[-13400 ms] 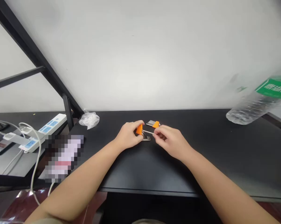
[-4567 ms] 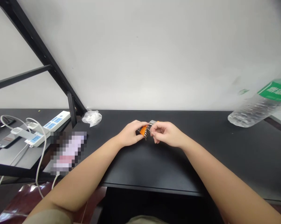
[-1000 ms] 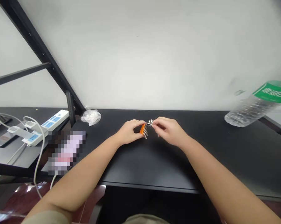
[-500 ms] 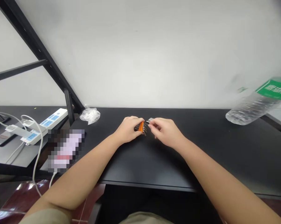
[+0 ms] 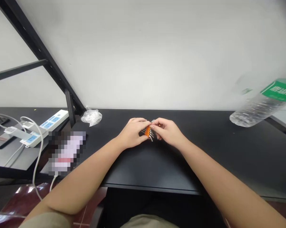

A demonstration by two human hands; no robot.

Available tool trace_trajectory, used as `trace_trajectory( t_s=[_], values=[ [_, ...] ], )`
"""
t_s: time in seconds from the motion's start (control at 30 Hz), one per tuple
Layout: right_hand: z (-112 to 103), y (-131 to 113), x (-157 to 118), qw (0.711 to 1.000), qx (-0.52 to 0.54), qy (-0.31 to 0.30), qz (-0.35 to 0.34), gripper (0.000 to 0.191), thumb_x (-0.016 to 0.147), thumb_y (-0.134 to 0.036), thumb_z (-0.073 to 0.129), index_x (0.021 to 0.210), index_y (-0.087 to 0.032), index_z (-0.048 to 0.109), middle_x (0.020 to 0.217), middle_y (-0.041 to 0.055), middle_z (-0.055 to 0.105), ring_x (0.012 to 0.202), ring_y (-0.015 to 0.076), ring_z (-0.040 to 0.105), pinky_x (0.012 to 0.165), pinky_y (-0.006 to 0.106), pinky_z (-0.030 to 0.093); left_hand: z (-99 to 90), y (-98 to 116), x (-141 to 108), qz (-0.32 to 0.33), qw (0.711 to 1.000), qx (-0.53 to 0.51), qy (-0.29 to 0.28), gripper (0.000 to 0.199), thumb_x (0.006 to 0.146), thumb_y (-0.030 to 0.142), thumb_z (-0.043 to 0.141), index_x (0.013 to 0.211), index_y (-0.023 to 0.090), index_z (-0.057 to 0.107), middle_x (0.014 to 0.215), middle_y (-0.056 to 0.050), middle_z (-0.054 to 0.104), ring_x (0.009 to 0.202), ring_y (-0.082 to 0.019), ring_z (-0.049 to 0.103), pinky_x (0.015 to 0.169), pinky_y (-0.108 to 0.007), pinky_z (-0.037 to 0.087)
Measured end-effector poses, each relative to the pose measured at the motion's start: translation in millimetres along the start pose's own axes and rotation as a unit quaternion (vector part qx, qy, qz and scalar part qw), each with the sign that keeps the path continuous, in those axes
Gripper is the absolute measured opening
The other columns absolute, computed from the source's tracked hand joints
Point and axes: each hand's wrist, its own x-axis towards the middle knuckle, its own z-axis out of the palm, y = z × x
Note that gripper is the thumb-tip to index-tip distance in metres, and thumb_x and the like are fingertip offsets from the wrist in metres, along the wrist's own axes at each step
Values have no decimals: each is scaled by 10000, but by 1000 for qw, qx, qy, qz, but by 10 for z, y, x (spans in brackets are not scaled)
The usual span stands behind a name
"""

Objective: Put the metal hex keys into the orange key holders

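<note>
A hex key set (image 5: 147,130) in an orange holder is above the middle of the black desk, its several metal keys fanning out with bent ends to the lower right. My left hand (image 5: 134,133) is closed round its left side, thumb below and fingers above. At its upper right my right hand (image 5: 166,131) pinches the set with thumb and forefinger, right against the orange holder. The curled fingers of that hand hide part of the keys, so I cannot tell whether a single key is between them.
A crumpled clear plastic bag (image 5: 92,117) lies at the back left, near the black metal frame (image 5: 70,107). A pixelated phone (image 5: 69,152) with a cable and a white power strip (image 5: 47,126) are at the left. On the right, a clear bottle (image 5: 254,109) with a green label lies tilted.
My hands have come together: the right thumb and forefinger now touch the orange holder. The hex key set has shifted slightly right and turned, showing more of the bent key ends.
</note>
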Motion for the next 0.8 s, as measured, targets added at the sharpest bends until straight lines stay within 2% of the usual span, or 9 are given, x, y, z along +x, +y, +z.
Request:
trace_trajectory(
  t_s=[0.07,0.17,0.27,0.37,0.5,0.63,0.7,0.8],
  values=[
    [-27,61,34,999,19,-10,28,389,918,-606,609,902,-218,644,580,-14,587,506,157,554,514,284,456,7,-29,-4,-5,1000,-24,6,472,847,267,713,1311,264,623,1289,-57,696,1217,-265,634,1118,-456,440],
    [-128,165,83,996,-87,14,26,391,956,-580,555,871,-215,665,626,2,614,564,163,572,568,293,455,11,-110,-11,-29,998,-41,29,500,850,286,709,1337,243,602,1301,-57,694,1171,-249,654,1077,-432,481],
    [-241,285,121,962,-268,35,-32,255,953,-436,587,914,-223,722,823,39,665,740,188,611,693,314,465,-11,-194,-19,-60,997,-23,33,513,836,224,677,1344,242,606,1311,-57,682,1196,-257,635,1068,-431,499],
    [-289,384,136,928,-368,16,-45,200,948,-338,582,1015,-236,741,939,57,636,802,190,602,728,313,461,-40,-239,-24,-85,996,3,23,543,788,161,651,1325,240,621,1276,-61,686,1205,-275,615,1044,-437,515],
    [-281,414,119,915,-402,9,-37,202,958,-296,556,1060,-239,721,1000,61,612,817,184,600,721,304,460,-40,-253,-31,-85,996,26,2,522,781,167,642,1296,247,631,1229,-64,699,1191,-293,600,1032,-463,504],
    [-311,406,107,905,-421,49,-31,232,970,-281,533,1131,-236,695,1120,89,600,860,196,607,738,313,473,-1,-290,-46,-90,993,72,-40,477,804,189,640,1274,269,636,1246,-76,688,1196,-322,580,1022,-506,476],
    [-334,424,113,897,-438,53,-23,252,957,-284,559,1179,-240,671,1185,105,586,937,224,607,764,324,481,12,-318,-53,-112,987,92,-63,488,828,200,627,1308,289,618,1307,-71,663,1228,-320,558,1036,-502,462],
    [-341,456,128,891,-452,25,-16,241,950,-253,556,1176,-230,638,1188,111,594,1027,251,589,818,333,477,10,-345,-61,-158,979,108,-72,506,886,255,593,1388,308,562,1410,-58,605,1276,-305,524,1054,-478,456]
  ],
)
